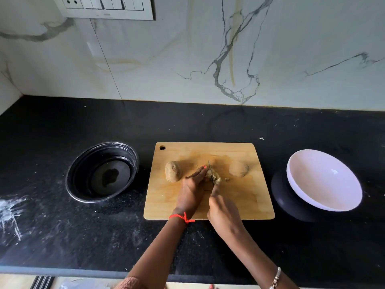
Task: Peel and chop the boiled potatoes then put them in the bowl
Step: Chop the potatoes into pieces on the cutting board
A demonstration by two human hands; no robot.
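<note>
Potato flesh, pale and partly cut [215, 177], lies at the middle of the wooden cutting board [239, 203]. The left hand [191, 191] rests on its left side with fingers [200, 171] straight and close together, pressing down on it. The right hand [223, 207] is curled tight round the handle of a knife [210, 171], whose blade stands in the potato just beside those fingertips. Two unpeeled potatoes sit on the board, one to the left [173, 171], one to the right [239, 168]. A white bowl [325, 180] leans tilted on a dark base [291, 203] right of the board; a black container [102, 172] stands left on the black counter [187, 122].
</note>
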